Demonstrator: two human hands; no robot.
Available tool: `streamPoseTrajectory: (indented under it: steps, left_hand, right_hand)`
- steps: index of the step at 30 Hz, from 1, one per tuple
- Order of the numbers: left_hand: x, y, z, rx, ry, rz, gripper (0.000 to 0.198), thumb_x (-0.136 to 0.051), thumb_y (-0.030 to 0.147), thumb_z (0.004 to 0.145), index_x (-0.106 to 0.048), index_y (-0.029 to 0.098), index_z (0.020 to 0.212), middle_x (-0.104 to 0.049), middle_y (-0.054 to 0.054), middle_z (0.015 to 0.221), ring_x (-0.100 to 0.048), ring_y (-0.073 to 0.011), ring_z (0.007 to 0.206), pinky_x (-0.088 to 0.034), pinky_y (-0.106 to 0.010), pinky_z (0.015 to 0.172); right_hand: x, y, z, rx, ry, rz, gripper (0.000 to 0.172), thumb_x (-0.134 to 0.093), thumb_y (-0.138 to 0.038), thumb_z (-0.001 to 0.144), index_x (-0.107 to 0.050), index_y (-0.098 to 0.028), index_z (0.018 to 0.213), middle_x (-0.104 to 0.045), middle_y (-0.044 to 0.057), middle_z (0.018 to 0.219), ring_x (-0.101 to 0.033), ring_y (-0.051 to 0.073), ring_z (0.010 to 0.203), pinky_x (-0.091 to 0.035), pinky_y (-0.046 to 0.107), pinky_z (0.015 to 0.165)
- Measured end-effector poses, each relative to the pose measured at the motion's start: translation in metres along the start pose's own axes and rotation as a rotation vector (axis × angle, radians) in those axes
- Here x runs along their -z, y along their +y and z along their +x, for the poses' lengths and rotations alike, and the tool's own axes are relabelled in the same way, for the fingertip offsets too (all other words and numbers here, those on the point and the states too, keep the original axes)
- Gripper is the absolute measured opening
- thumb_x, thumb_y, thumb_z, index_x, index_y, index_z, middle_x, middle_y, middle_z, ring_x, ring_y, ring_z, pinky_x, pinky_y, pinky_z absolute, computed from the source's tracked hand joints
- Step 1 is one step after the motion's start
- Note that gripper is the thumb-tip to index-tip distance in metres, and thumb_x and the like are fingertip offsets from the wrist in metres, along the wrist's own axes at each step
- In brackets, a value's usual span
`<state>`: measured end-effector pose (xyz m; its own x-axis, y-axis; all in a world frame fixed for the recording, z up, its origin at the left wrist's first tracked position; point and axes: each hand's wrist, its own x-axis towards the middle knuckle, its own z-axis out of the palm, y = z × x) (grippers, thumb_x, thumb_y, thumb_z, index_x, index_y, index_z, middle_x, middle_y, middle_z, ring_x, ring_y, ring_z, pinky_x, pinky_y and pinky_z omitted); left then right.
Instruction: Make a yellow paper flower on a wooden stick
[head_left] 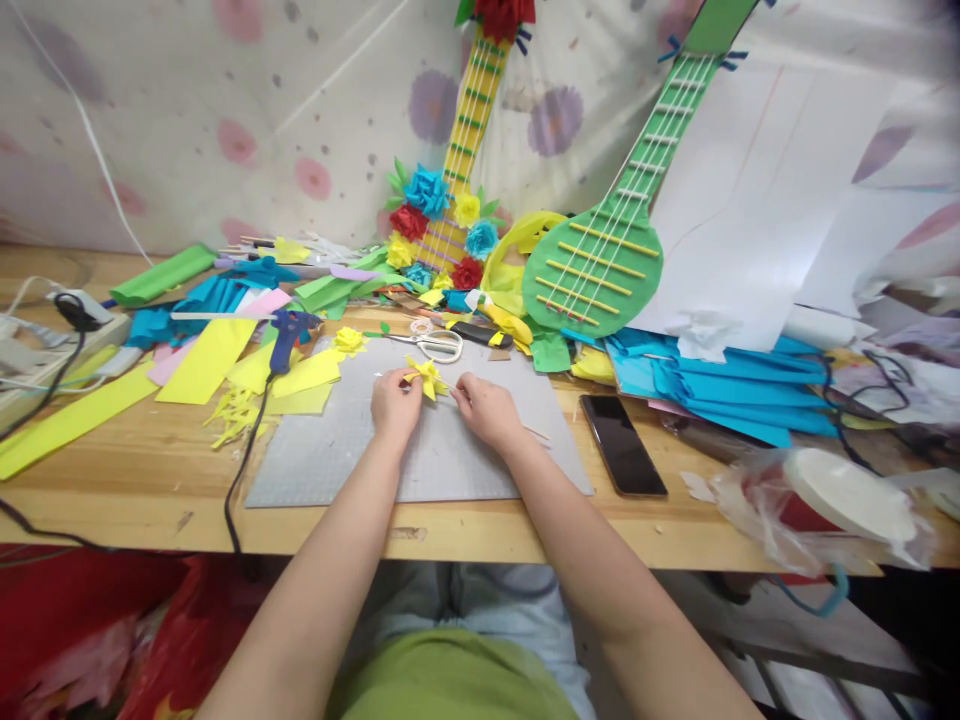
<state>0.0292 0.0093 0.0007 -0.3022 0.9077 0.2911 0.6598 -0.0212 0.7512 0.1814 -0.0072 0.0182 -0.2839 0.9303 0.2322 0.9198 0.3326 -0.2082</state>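
Note:
Over the grey cutting mat, my left hand pinches a yellow paper flower by its left side. My right hand is closed just right of the flower, its fingers around a thin wooden stick. One end of the stick points at the flower; the other sticks out beyond the hand. Whether the tip touches the petals is too small to tell. Behind the hands lie white-handled scissors and a finished-looking yellow paper rose.
A blue glue gun with a black cord rests left among yellow paper strips. A phone lies right of the mat. Two paper-covered lutes, one green and one yellow with flowers, lean at the back. Blue paper lies right.

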Motion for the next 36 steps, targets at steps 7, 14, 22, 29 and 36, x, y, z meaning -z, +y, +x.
streamPoseTrajectory:
  steps: [7,14,22,29,36]
  left_hand:
    - [-0.007,-0.009,0.005,-0.033,-0.115,-0.247,0.021,-0.047,0.028,0.073,-0.061,0.019,0.086,-0.065,-0.002,0.087,-0.058,-0.0130,0.079,-0.044,-0.025,0.075]
    - [-0.014,-0.010,0.005,-0.056,-0.237,-0.268,0.024,-0.047,0.026,0.075,-0.055,0.020,0.097,-0.063,-0.001,0.085,-0.057,-0.0118,0.077,-0.044,-0.025,0.072]
    - [-0.006,0.011,-0.016,-0.272,-0.073,-0.036,0.042,-0.058,0.024,0.067,-0.043,0.020,0.106,-0.055,-0.004,0.094,-0.054,-0.0134,0.081,-0.043,-0.026,0.075]
    - [-0.013,0.020,-0.019,-0.222,-0.164,0.111,0.031,-0.053,0.024,0.074,-0.045,0.024,0.103,-0.063,-0.001,0.090,-0.058,-0.0161,0.081,-0.040,-0.027,0.069]
    - [-0.008,0.018,-0.017,-0.036,-0.148,0.060,0.026,-0.052,0.029,0.076,-0.044,0.025,0.100,-0.066,0.002,0.085,-0.060,-0.0133,0.069,-0.038,-0.024,0.063]
  right_hand:
    - [0.003,0.010,-0.004,-0.048,0.092,0.103,0.023,-0.041,-0.040,0.084,-0.052,-0.020,0.092,-0.064,0.001,0.083,-0.058,0.013,0.077,-0.033,0.022,0.062]
    - [-0.001,-0.003,-0.003,-0.112,0.111,0.128,0.021,-0.043,-0.033,0.081,-0.047,-0.022,0.099,-0.064,0.000,0.090,-0.059,0.015,0.075,-0.034,0.024,0.061]
    - [-0.001,-0.002,0.001,-0.199,0.077,0.071,0.022,-0.041,-0.029,0.081,-0.046,-0.022,0.101,-0.063,0.002,0.092,-0.058,0.016,0.079,-0.035,0.024,0.063]
    - [0.001,-0.001,0.000,-0.130,0.079,0.056,0.021,-0.041,-0.028,0.081,-0.047,-0.021,0.100,-0.064,0.002,0.091,-0.058,0.017,0.081,-0.035,0.024,0.064]
    - [0.000,0.001,0.002,-0.166,0.017,-0.007,0.024,-0.038,-0.026,0.082,-0.046,-0.020,0.104,-0.063,0.005,0.094,-0.057,0.018,0.084,-0.037,0.025,0.066]
